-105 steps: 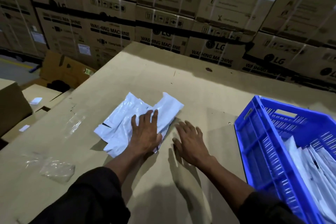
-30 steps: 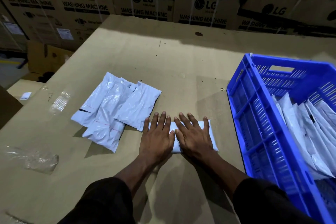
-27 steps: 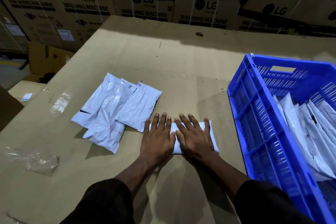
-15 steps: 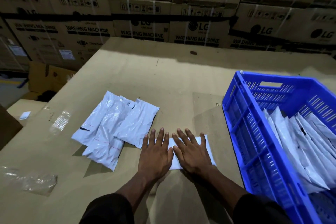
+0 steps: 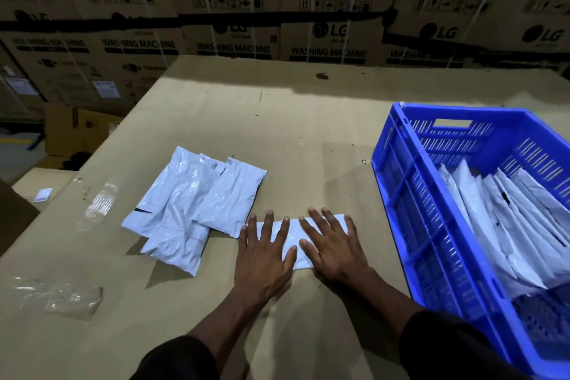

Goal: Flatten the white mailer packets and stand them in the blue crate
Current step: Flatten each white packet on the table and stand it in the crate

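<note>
Left hand [image 5: 262, 259] and right hand [image 5: 336, 248] flat, fingers spread, pressing one mailer packet [image 5: 294, 233]. Packet pile [image 5: 191, 210] just left of left hand. Blue crate [image 5: 410, 200] right of right hand.

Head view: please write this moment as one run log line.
left hand flat on packet | right hand flat on same packet | pile waiting left | blue crate part filled
</note>
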Tool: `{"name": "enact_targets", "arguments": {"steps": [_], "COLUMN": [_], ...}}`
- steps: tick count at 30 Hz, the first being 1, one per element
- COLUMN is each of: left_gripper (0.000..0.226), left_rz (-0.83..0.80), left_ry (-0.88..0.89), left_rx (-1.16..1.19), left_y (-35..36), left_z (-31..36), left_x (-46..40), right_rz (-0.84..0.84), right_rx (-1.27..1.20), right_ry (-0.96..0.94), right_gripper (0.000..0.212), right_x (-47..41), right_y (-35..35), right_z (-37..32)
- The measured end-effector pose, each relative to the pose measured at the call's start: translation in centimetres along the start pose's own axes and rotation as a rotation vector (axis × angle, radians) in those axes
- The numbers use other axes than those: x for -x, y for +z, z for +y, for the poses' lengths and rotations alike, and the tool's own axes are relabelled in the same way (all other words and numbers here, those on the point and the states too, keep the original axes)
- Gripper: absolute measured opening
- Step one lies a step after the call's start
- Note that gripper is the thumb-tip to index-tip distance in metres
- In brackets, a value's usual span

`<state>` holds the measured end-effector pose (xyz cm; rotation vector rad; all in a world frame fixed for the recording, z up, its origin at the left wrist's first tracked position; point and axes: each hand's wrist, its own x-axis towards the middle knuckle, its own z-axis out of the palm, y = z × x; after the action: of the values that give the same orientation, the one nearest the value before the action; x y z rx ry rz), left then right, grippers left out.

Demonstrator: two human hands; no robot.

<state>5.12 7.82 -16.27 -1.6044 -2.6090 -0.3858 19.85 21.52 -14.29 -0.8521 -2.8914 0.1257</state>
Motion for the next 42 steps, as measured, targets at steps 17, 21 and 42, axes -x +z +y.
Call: {"name": "enact_targets", "arguments": {"steps": [17, 21, 42], "left_gripper": [0.066, 0.068, 0.063], "left_rz": [-0.128, -0.120, -0.154], "left_ry": [0.010, 0.033, 0.257], "left_rx": [-0.011, -0.041, -0.083], "left_y": [-0.5, -0.6, -2.6], "left_z": [-0.3, -0.4, -2.4], "left_x": [0.7, 0.4, 1.0], "right_rz": [-0.110, -0.103, -0.171], "right_rx": [0.023, 0.040, -0.036], "right_ry": [-0.059, -0.067, -0.125], "right_gripper": [0.059, 0.055, 0.076], "right_x": [1.5, 1.2, 0.8], "right_y": [-0.4, -0.7, -4.2], "right_z": [-0.5, -0.3, -0.5]}}
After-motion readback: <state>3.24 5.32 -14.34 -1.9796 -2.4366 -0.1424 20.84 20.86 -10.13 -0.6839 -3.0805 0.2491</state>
